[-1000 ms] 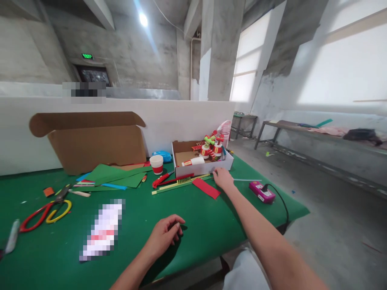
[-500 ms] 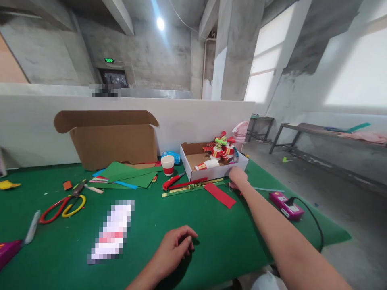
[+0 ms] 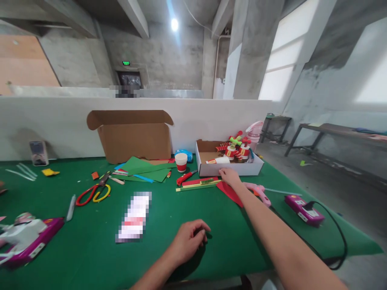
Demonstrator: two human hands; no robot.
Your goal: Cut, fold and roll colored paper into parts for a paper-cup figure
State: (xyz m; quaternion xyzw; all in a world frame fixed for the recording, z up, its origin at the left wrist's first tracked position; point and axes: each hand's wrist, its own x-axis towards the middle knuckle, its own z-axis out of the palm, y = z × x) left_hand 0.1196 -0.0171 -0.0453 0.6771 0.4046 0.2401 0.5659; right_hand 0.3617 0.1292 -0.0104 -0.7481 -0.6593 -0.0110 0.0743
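Observation:
My right hand [image 3: 229, 177] reaches far forward to the front wall of a shallow white box [image 3: 229, 169], just over the end of a red paper strip [image 3: 228, 192]. Its fingers point away and are mostly hidden, so I cannot see whether they grip anything. Just right of it lies a pink glue gun [image 3: 258, 191]. My left hand [image 3: 192, 237] rests near the table's front, fingers loosely bent and apart, holding nothing. Inside the box stand red-and-white paper-cup figures [image 3: 237, 151] with a white cup [image 3: 219, 160] on its side. A small green folded paper spring [image 3: 207, 181] lies left of my right hand.
A paper cup [image 3: 181, 162], red utility knife [image 3: 186, 178], green paper sheets [image 3: 145, 169] and scissors [image 3: 98, 191] lie across the green table [image 3: 163, 257]. Purple power strips [image 3: 304, 210] sit on both sides; a black cord runs at right. A cardboard box [image 3: 136, 139] stands behind.
My right hand has moved left from beside the glue gun to over the red strip, and the glue gun now shows. The view has turned left. My left hand stays much the same.

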